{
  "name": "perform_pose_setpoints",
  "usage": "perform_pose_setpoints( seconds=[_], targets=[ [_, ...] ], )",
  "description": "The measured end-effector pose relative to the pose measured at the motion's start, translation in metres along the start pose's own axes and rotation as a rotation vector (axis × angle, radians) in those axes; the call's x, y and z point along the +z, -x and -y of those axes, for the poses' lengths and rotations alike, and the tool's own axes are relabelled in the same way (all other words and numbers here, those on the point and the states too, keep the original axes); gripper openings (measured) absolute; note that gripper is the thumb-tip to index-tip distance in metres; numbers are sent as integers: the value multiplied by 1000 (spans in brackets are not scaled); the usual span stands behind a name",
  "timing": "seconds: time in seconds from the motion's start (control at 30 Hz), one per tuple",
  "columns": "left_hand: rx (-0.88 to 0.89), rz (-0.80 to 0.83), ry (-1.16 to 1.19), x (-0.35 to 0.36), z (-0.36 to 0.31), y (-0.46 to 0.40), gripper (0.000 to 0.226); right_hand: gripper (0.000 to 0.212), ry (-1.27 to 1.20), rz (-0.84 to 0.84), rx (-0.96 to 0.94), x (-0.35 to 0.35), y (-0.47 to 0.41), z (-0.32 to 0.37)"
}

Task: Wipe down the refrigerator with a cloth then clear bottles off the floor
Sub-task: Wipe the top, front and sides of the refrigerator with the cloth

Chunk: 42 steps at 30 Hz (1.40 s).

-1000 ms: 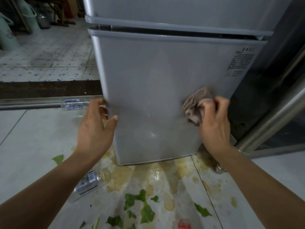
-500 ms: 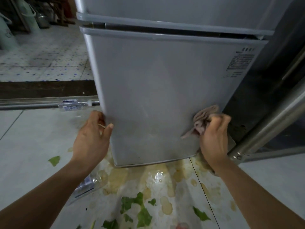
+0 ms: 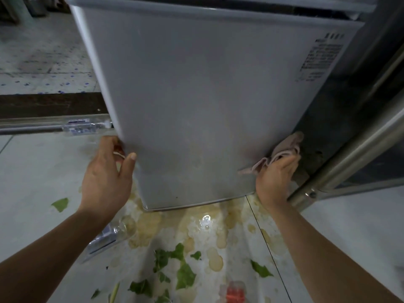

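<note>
The grey refrigerator (image 3: 196, 95) fills the middle of the head view, its lower door facing me. My left hand (image 3: 107, 173) grips the door's lower left edge, thumb on the front, fingers round the side. My right hand (image 3: 275, 178) holds a crumpled pinkish cloth (image 3: 282, 149) against the door's lower right edge. A clear plastic bottle (image 3: 109, 237) lies on the floor under my left forearm. Another clear bottle (image 3: 85, 126) lies by the metal rail at the left. A bottle with a red label (image 3: 235, 291) shows at the bottom edge.
Yellowish spilled liquid (image 3: 196, 226) and green leaf scraps (image 3: 183, 274) cover the tiled floor in front of the fridge. A slanted metal bar (image 3: 349, 154) runs close to my right hand. A dark threshold (image 3: 48, 104) crosses the left side.
My right hand has carried the cloth down and to the right, to the door's lower right edge. My left hand slid down the left edge. The view moved closer.
</note>
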<state>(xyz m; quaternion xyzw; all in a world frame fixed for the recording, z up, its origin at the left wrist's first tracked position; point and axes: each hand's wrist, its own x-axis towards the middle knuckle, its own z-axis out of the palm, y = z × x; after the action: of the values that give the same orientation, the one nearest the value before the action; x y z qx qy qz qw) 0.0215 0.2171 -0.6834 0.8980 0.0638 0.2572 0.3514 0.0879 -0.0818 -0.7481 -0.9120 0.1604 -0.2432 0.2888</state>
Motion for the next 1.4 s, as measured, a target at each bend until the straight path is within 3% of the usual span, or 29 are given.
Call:
perform_pose_setpoints(
  seconds=[0.1,0.17,0.23,0.4,0.57,0.67,0.77,0.8,0.87,0.93,1.03,1.13,1.2,1.3,1.4],
  targets=[
    [10,33,-5,-2,0,-2,14,83,-111,215,136,12,5,-16],
    [1,57,-14,-5,0,-3,14,73,-162,232,181,9,5,-15],
    [-4,68,-13,-7,-1,-4,17,61,-242,116,186,0,8,-2],
    [14,63,30,-11,2,0,22,44,-362,-291,-196,-25,15,63],
    [4,113,-27,-3,14,6,20,36,-140,-391,-357,2,34,75],
    [10,101,-51,2,17,5,15,27,44,-273,-693,30,62,41],
    [41,122,-55,0,20,2,18,39,244,27,-1040,38,67,11],
    [51,133,-57,-1,21,0,19,39,285,72,-1063,35,65,9],
    [65,149,-55,-3,21,-1,20,27,207,99,-917,23,60,21],
    [64,144,-43,-3,21,-1,21,18,85,-36,-799,9,53,47],
    [26,150,-21,-2,22,-1,19,17,-68,-385,-827,-3,40,93],
    [-1,176,23,-3,25,-2,19,27,-149,-500,-800,7,42,114],
    [-16,203,51,-6,27,-3,21,35,-68,-457,-965,24,56,100],
    [-13,269,88,-13,30,-1,32,36,266,-66,-1358,44,76,70],
    [23,339,90,-22,34,2,46,40,382,90,-1461,46,82,65]
  ],
)
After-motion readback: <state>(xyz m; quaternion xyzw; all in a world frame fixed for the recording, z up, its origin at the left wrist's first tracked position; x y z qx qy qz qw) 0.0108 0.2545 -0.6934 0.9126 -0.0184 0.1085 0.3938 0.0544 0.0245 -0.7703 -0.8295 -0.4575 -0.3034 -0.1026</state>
